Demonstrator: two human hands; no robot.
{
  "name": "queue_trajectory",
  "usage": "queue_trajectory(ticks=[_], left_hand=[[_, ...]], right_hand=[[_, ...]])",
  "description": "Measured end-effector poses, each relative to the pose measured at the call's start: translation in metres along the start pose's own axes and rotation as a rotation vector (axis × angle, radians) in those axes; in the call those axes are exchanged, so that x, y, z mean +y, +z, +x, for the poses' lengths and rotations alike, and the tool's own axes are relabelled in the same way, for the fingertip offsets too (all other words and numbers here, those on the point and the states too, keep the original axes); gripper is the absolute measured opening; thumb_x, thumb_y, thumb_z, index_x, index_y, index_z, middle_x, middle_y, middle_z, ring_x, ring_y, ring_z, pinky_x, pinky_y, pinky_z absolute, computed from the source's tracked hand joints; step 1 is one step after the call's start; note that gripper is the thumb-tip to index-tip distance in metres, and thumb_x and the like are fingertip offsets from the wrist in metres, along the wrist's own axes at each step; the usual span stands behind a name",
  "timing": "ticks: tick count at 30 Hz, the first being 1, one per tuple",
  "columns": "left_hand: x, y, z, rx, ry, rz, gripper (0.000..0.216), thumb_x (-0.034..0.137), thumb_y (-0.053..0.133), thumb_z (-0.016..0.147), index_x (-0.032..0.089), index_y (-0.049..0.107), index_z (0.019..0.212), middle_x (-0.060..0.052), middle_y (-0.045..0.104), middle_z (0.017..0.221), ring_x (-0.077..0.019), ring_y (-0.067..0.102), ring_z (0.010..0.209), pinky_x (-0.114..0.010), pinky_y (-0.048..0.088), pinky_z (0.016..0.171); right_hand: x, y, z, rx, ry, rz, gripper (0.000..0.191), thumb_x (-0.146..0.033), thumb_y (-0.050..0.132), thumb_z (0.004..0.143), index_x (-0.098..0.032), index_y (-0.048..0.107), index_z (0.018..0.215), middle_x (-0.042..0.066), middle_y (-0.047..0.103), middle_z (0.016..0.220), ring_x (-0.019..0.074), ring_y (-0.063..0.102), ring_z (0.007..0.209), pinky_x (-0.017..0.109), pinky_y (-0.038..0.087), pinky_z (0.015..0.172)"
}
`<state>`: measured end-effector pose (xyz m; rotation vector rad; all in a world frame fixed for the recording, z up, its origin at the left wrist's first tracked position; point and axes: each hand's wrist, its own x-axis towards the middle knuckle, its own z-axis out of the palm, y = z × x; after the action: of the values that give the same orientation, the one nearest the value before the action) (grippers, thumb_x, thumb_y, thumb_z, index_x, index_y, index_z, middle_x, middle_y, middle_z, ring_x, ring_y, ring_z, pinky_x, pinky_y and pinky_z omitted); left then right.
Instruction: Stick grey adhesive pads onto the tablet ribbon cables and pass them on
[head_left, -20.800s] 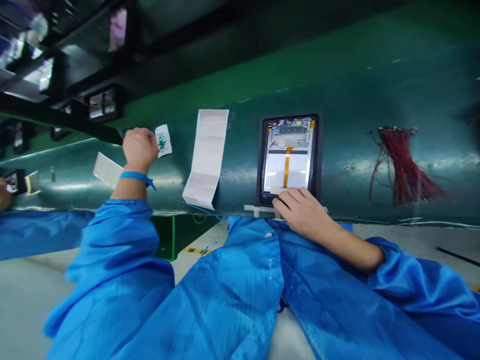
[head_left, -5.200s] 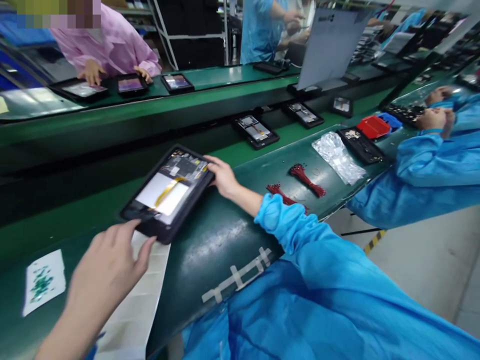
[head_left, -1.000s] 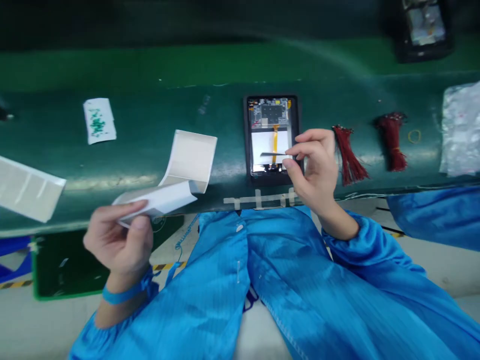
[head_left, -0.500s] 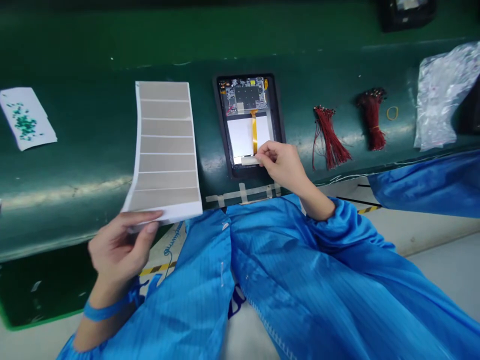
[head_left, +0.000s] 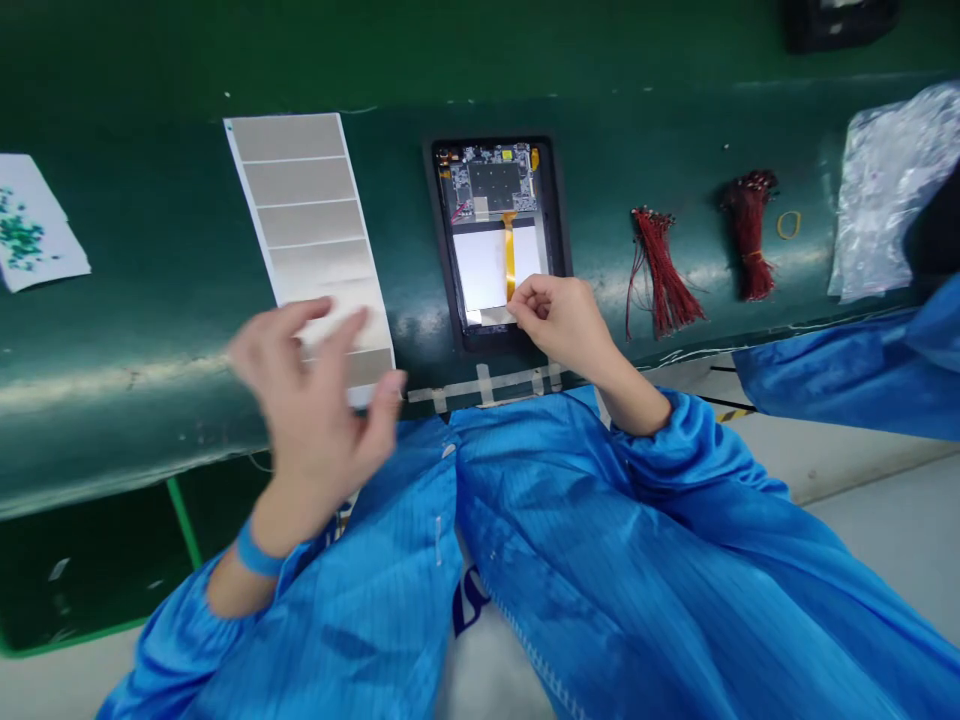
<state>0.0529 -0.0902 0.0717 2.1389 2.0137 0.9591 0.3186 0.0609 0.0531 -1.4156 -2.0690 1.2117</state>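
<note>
An opened tablet (head_left: 495, 240) lies back-up on the green bench, its circuit board, white battery and orange flex cable showing. My right hand (head_left: 562, 320) rests at its lower edge, fingers pinched on a small grey strip (head_left: 491, 316) that lies across the battery's bottom. A white backing sheet of grey strips (head_left: 311, 230) lies flat to the left of the tablet. My left hand (head_left: 322, 400) hovers over the sheet's near end, fingers spread and blurred, holding nothing.
Two bundles of red wires (head_left: 664, 285) (head_left: 750, 235) lie right of the tablet, with a clear plastic bag (head_left: 889, 180) beyond. A white card with green specks (head_left: 30, 225) sits far left. Tape marks (head_left: 487, 385) line the bench's near edge. Another person's blue sleeve (head_left: 855, 370) is at right.
My left hand has let go of the strip sheet, which now lies flat on the bench, and has moved right over its near end. My right hand stays pressing the strip on the tablet.
</note>
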Motion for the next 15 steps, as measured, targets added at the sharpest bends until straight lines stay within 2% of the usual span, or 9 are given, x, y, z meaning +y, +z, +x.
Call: queue_trajectory(ticks=[3, 6, 10, 15], left_hand=[[0.03, 0.042, 0.015, -0.163, 0.083, -0.07, 0.051, 0.045, 0.068, 0.099, 0.024, 0.068, 0.145, -0.017, 0.045, 0.166, -0.0462, 0.037, 0.155, -0.065, 0.033, 0.127], [0.04, 0.066, 0.022, -0.278, 0.064, -0.057, 0.047, 0.041, 0.063, 0.103, 0.03, 0.066, 0.149, -0.011, 0.036, 0.176, -0.0459, 0.027, 0.163, -0.069, 0.026, 0.131], [0.036, 0.073, 0.029, -0.348, 0.076, -0.085, 0.044, 0.044, 0.062, 0.105, 0.03, 0.069, 0.147, -0.012, 0.033, 0.179, -0.0498, 0.025, 0.164, -0.072, 0.024, 0.129], [0.033, 0.073, 0.031, -0.333, 0.077, -0.069, 0.043, 0.044, 0.064, 0.104, 0.031, 0.07, 0.145, -0.011, 0.033, 0.179, -0.0488, 0.026, 0.164, -0.07, 0.023, 0.13]], right_hand=[[-0.002, 0.0, 0.0, 0.001, 0.001, -0.035, 0.012, -0.015, 0.064, 0.09, -0.019, 0.066, 0.079, -0.002, 0.067, 0.07, 0.0116, 0.055, 0.064, 0.03, 0.043, 0.072], [-0.003, 0.001, 0.001, 0.002, -0.002, -0.068, 0.013, -0.014, 0.065, 0.089, -0.019, 0.065, 0.078, -0.002, 0.066, 0.068, 0.0113, 0.053, 0.063, 0.029, 0.042, 0.072], [-0.005, 0.001, 0.002, 0.003, 0.004, -0.102, 0.014, -0.013, 0.064, 0.09, -0.019, 0.063, 0.077, -0.002, 0.066, 0.069, 0.0115, 0.054, 0.064, 0.029, 0.04, 0.07], [-0.01, 0.003, 0.002, 0.0, 0.018, -0.186, 0.015, -0.011, 0.065, 0.09, -0.019, 0.062, 0.077, -0.001, 0.067, 0.071, 0.0122, 0.053, 0.064, 0.029, 0.038, 0.07]])
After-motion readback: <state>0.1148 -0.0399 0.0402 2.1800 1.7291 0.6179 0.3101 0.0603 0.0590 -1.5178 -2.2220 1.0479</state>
